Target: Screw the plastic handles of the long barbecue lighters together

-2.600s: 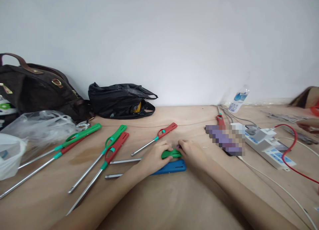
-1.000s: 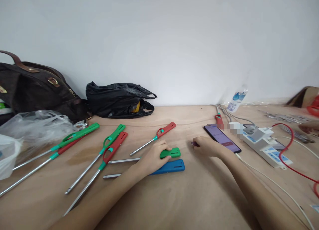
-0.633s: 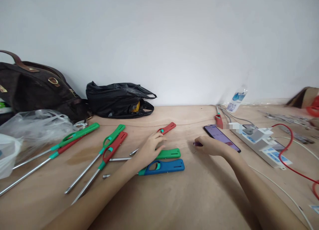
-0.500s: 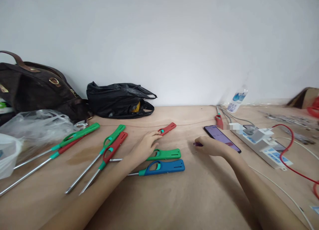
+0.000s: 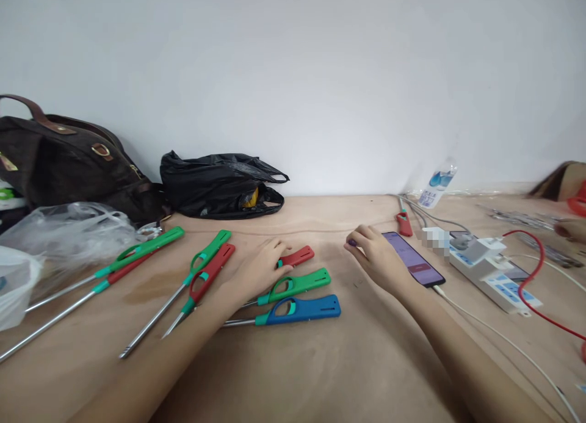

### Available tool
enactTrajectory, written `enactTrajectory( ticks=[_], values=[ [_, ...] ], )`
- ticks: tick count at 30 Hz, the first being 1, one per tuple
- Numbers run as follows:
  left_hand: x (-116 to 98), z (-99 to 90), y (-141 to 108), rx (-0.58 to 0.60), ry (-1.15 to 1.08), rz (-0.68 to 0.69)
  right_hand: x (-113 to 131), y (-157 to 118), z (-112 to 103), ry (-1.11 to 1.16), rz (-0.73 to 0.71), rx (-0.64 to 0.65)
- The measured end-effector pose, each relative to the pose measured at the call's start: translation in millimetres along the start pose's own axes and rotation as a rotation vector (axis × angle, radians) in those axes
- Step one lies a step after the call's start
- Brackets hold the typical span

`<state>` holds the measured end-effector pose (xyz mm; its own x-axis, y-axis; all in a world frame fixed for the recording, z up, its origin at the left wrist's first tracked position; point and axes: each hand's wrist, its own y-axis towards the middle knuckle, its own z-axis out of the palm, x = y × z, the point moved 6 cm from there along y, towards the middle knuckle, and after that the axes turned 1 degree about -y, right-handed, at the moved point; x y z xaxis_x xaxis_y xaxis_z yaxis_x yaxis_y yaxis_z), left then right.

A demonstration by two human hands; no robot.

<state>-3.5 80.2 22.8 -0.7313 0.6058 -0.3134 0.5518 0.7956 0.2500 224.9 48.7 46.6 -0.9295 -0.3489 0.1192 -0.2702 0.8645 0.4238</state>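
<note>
Fingers of left hand [image 5: 259,269] draped loosely over red lighter [image 5: 296,256] beside green lighter [image 5: 293,282], best drawn flat and parallel; right hand [image 5: 378,256] relaxed, unclenched, near phone [image 5: 413,258].

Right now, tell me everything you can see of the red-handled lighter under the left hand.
The red-handled lighter is a long-reach utility lighter with what looks like a red plastic grip. Only the rear end of the grip shows, pointing up and right; the trigger area and metal tube are hidden under the left hand, whose fingers rest on it. It lies flat on the wooden table, just behind the green-handled lighter, apart from it.
</note>
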Motion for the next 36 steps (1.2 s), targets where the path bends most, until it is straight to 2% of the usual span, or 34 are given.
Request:
enactTrajectory(
  ticks=[2,4,9,12,18,25,33,36],
  values=[
    [2,11.6,0,0.030,-0.062,0.002,7,-1,-10,0.027,-0.023,-0.132],
    [0,18.9,-1,0.052,-0.098,0.017,8,-3,-14,0.191,0.005,-0.180],
    [-19,22.2,-2,0.089,-0.155,0.125,5,-3,-2,0.863,0.104,-0.139],
    [-23,22.7,-2,0.098,-0.171,0.140,10,-3,5,1.017,0.124,-0.093],
    [-20,25.5,-3,0.091,-0.196,0.137,21,-2,3,1.058,0.144,-0.054],
    [-21,25.1,-4,0.086,-0.192,0.126,24,0,2,1.025,0.132,-0.019],
    [-23,24.7,-3,0.103,-0.168,0.147,18,2,10,1.071,0.170,-0.055],
    [-23,25.3,-3,0.106,-0.177,0.150,18,3,11,1.022,0.178,-0.073]
  ],
)
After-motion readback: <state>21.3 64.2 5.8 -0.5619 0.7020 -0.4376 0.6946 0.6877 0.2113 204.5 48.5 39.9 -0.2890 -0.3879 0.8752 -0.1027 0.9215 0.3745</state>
